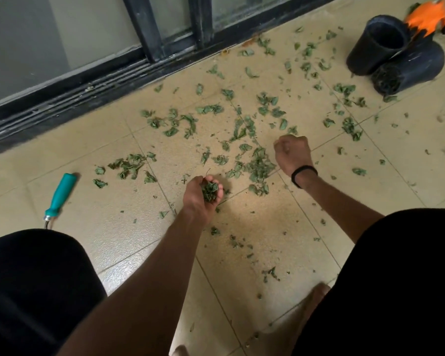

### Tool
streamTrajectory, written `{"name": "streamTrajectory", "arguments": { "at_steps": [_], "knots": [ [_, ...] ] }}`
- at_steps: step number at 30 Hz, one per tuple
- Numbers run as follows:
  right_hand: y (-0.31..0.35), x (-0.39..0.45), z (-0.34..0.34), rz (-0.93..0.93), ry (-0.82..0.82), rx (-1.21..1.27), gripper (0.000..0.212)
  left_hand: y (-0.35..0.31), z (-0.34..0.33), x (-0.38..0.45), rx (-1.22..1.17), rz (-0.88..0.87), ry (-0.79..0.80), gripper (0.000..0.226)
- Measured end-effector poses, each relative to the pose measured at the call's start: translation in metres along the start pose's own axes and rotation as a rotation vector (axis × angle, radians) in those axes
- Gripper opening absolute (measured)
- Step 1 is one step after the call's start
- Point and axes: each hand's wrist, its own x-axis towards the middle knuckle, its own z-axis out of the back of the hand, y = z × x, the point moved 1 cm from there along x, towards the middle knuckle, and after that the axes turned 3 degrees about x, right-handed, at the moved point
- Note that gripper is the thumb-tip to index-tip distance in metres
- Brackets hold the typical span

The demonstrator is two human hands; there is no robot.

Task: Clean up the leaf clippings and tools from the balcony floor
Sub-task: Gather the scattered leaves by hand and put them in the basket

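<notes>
Bare forearms, black wristband (303, 175) on right wrist, black shorts (31, 286), bare feet (311, 301)

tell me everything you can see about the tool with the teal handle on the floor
The teal-handled tool lies flat on the beige tiled floor at the person's left, beside the knee. Its smooth, plastic-looking grip tapers to a shiny metal collar; the working end is hidden behind the dark-clothed leg. Neither hand touches it; loose leaf clippings lie nearby.

Home balcony — tiled floor (280, 242), sliding-door track (70, 98), plant pots (378, 44).
</notes>
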Motion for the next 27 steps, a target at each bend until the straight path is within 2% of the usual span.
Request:
{"name": "streamTrajectory", "arguments": {
  "at_steps": [2,4,6,9,11,12,15,17,19,23,27],
  "knots": [
    [-0.004,0.009,-0.001,-0.033,0.099,-0.093,0.041,0.003,0.002,-0.002,-0.003,-0.001,-0.001,0.036],
    [0.002,0.007,-0.009,0.065,0.180,-0.186,0.045,0.006,0.005,-0.004,0.000,-0.008,-0.010,0.038],
    [0.015,-0.003,-0.020,0.183,0.268,-0.203,0.041,0.007,0.007,-0.006,0.013,-0.022,-0.020,0.039],
    [0.031,-0.033,-0.037,0.358,0.441,-0.254,0.022,0.007,0.010,-0.006,0.049,-0.022,-0.033,0.037],
    [0.034,-0.048,-0.038,0.454,0.485,-0.289,0.023,0.005,0.010,-0.005,0.061,-0.030,-0.045,0.034],
    [0.033,-0.049,-0.034,0.482,0.447,-0.304,0.029,0.005,0.011,-0.004,0.060,-0.028,-0.045,0.034],
    [0.028,-0.045,-0.009,0.327,0.320,-0.370,0.080,0.006,0.010,-0.001,0.033,-0.012,-0.026,0.033],
    [0.019,-0.043,0.004,0.192,0.393,-0.467,0.112,0.007,0.008,-0.001,0.018,-0.004,-0.017,0.032],
    [0.010,-0.046,0.007,0.145,0.511,-0.563,0.129,0.009,0.008,-0.002,0.002,-0.011,-0.017,0.034],
    [0.009,-0.052,-0.012,0.191,0.590,-0.473,0.129,0.007,0.012,-0.004,0.002,-0.021,-0.043,0.039],
    [0.026,-0.053,-0.034,0.275,0.584,-0.388,0.108,0.006,0.018,-0.002,0.013,-0.024,-0.054,0.035]
  ]
}}
